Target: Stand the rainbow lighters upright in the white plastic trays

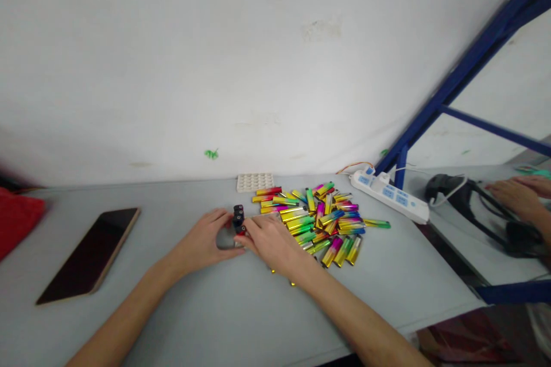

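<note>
My left hand (205,239) and my right hand (272,241) meet at the middle of the grey table (181,321). Between their curled fingers sits a small dark object with black and red parts (238,219); both hands pinch it. Just right of my right hand lies a heap of several shiny multicoloured lighters (321,219), gold, green, pink and blue. A few gold lighter ends show under my right hand. A small white perforated tray (255,182) lies behind the heap near the wall.
A smartphone (91,253) lies screen up at the left. Red cloth (17,215) sits at the far left edge. A white power strip (390,194) lies at the right. Another person's hands (519,195) work beyond a blue metal frame (469,63).
</note>
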Action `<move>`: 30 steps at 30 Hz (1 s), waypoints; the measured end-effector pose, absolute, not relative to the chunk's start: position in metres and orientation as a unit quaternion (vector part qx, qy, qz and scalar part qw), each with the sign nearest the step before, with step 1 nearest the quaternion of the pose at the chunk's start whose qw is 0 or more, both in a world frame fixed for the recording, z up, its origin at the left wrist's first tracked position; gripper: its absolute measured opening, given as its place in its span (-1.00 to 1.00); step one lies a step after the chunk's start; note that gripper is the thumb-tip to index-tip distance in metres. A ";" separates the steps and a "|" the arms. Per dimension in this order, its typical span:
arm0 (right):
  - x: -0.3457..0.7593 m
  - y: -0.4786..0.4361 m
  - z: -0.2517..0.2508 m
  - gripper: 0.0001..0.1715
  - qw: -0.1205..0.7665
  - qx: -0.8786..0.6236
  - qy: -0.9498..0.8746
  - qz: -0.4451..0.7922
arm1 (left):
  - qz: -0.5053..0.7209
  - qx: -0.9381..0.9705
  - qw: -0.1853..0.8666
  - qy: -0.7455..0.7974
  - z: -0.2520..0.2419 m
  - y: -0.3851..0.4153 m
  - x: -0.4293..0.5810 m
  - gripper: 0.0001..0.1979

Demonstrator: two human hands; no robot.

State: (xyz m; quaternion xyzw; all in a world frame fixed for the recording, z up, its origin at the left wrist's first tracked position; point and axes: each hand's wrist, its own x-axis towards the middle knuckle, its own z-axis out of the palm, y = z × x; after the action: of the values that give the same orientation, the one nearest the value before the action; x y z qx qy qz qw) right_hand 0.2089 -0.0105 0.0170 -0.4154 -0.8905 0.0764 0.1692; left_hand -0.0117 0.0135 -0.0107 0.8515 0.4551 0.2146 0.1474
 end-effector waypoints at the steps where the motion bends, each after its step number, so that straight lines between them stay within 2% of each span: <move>1: 0.207 -0.010 0.017 -0.53 0.162 -0.429 -0.886 0.064 | 0.217 0.852 0.147 0.453 -0.012 0.014 -0.012 -0.54; 4: 0.205 -0.012 0.015 -0.42 0.154 -0.449 -0.879 0.053 | 0.215 0.853 0.145 0.452 -0.012 0.016 -0.014 -0.50; 6: 0.209 -0.012 0.015 -0.43 0.179 -0.429 -0.882 0.074 | 0.206 0.854 0.144 0.455 -0.011 0.016 -0.015 -0.50; 9: 0.231 -0.005 0.017 -0.50 0.244 -0.436 -0.860 0.099 | 0.204 0.851 0.134 0.466 -0.011 0.016 -0.016 -0.44; 12: 0.276 0.011 0.022 -0.62 0.287 -0.529 -0.795 0.081 | 0.202 0.847 0.122 0.476 -0.014 0.017 -0.016 -0.35; 15: 0.335 0.026 0.027 -0.76 0.278 -0.628 -0.725 0.045 | 0.184 0.844 0.122 0.489 -0.015 0.016 -0.016 -0.33; 18: 0.389 0.028 0.029 -0.83 0.248 -0.683 -0.683 0.069 | 0.172 0.843 0.127 0.494 -0.014 0.015 -0.016 -0.33; 21: 0.414 0.019 0.027 -0.69 0.194 -0.746 -0.631 0.091 | 0.180 0.842 0.125 0.492 -0.012 0.015 -0.014 -0.32; 26: 0.394 0.013 0.023 -0.44 0.138 -0.767 -0.617 0.110 | 0.174 0.842 0.135 0.492 -0.008 0.016 -0.013 -0.34; 30: 0.375 0.017 0.024 -0.51 0.170 -0.747 -0.628 0.139 | 0.169 0.843 0.130 0.493 -0.009 0.016 -0.014 -0.30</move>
State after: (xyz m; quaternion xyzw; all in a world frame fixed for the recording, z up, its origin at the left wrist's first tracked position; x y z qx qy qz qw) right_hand 0.3747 0.0174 0.0243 -0.7467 -0.6278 0.1391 0.1701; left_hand -0.0136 0.0160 -0.0090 0.8434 0.4929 0.1692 0.1302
